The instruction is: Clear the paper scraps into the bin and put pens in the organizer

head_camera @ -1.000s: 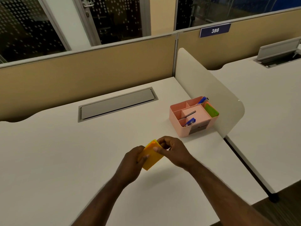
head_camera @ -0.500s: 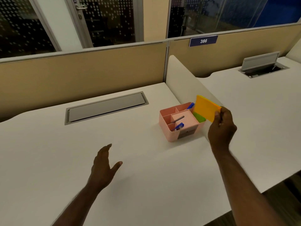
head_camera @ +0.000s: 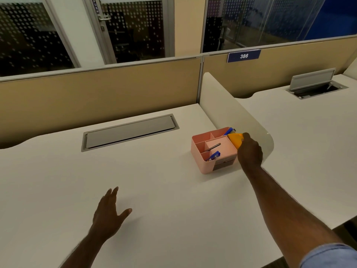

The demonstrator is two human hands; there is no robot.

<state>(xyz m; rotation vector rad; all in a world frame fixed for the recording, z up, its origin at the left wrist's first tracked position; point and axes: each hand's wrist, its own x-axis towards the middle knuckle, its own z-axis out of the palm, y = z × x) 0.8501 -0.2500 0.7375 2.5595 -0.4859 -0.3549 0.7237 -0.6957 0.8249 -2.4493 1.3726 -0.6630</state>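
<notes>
A pink organizer with several compartments stands on the white desk against the side divider. It holds a blue pen in the front slot, a dark pen in the middle and another blue pen at the back. My right hand pinches a yellow paper pad over the organizer's right compartment. My left hand hovers over the desk with its fingers spread and nothing in it.
A grey cable flap is set flush in the desk at the back. A curved white divider separates this desk from the neighbouring desk, which has an open cable flap. Beige partition walls run along the back.
My right hand carried the yellow pad from the middle of the desk to the organizer and lowered it into the right side. My left hand let go and stayed low.
</notes>
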